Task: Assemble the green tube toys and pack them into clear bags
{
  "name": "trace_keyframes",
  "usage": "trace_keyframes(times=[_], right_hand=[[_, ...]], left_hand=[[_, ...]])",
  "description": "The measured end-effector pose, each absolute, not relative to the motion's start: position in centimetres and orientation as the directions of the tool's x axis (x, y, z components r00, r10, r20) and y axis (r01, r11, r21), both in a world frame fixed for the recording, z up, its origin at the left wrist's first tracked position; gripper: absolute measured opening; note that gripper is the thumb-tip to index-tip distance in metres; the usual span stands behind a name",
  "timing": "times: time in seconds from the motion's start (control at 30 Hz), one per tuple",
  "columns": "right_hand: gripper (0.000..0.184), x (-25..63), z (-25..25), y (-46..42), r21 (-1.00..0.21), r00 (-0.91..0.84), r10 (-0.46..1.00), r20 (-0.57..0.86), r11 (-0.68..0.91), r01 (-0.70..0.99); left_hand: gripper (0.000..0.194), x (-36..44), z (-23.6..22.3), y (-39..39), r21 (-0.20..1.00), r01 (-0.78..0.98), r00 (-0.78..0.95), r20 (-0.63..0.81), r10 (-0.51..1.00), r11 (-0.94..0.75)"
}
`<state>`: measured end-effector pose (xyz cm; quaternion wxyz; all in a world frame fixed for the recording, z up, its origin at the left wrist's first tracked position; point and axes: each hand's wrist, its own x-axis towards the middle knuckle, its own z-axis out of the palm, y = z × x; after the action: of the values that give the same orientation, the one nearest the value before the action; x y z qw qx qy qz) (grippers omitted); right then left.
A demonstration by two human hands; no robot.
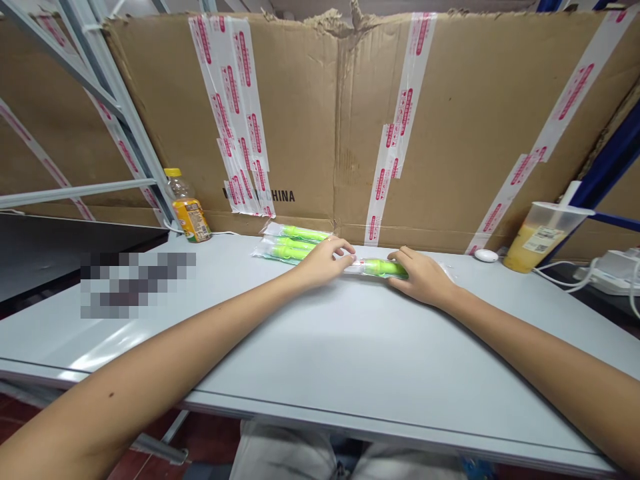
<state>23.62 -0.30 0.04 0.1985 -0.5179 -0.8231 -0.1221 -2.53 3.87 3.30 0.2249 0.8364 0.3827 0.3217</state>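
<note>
Several bright green plastic sticks [295, 253] in clear bags lie side by side at the back of the table. In front of them, toward the right, is another bagged green stick [383, 267] with a pale middle section. My left hand [323, 261] is over its left part, fingers curled and thumb against it; the palm hides what lies beneath. My right hand [423, 275] grips the right green end, fingers over the far side and thumb on the near side. The bag's clear end shows past the right knuckles.
On the grey-white table [320, 347], a yellow-capped drink bottle [191, 213] stands at back left. A plastic cup [537, 233] with orange drink and straw stands right, beside a small white disc [486, 256]. White cables and a power strip [613, 273] lie far right. Cardboard [305, 120] walls the back.
</note>
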Motion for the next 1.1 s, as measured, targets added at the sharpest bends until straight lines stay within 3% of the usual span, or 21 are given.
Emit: trace_keyframes(times=[0.1,0.23,0.33,0.43,0.7,0.9,1.0,1.1], right_hand=[[0.026,24.0,0.0,-0.2,-0.012,-0.375,0.807,0.456,0.427,0.904],[0.024,24.3,0.0,0.0,-0.024,-0.365,0.794,0.486,0.43,0.903],[0.024,24.3,0.1,-0.1,-0.03,-0.359,0.782,0.509,0.433,0.901],[0.025,23.9,0.2,-0.4,-0.03,-0.37,0.776,0.51,0.447,0.894],[0.027,22.3,0.3,-1.1,-0.027,-0.387,0.752,0.534,0.473,0.881],[0.024,21.2,0.5,-1.8,-0.062,-0.365,0.754,0.547,0.471,0.88],[0.023,20.4,1.1,-2.4,-0.124,-0.318,0.799,0.51,0.434,0.892],[0.033,19.5,2.3,-3.1,-0.289,-0.246,0.87,0.428,0.389,0.875]], left_hand=[[0.022,-2.8,3.4,4.5,0.778,0.414,0.486,0.25,0.838,-0.472],[0.035,-3.0,3.6,4.4,0.973,0.155,0.537,0.063,0.841,-0.172],[0.043,-3.0,3.9,3.8,1.0,-0.015,0.59,0.011,0.807,-0.003],[0.045,-3.0,4.3,3.3,0.993,-0.06,0.636,-0.039,0.771,0.099],[0.03,-2.0,3.8,2.3,0.993,-0.08,0.726,-0.004,0.688,0.09],[0.029,-1.2,3.4,2.2,0.992,-0.102,0.675,0.012,0.737,0.077],[0.026,-1.3,3.8,2.5,0.991,-0.093,0.624,-0.014,0.781,0.092],[0.02,-1.6,4.4,2.9,0.993,-0.089,0.57,-0.018,0.822,0.083]])
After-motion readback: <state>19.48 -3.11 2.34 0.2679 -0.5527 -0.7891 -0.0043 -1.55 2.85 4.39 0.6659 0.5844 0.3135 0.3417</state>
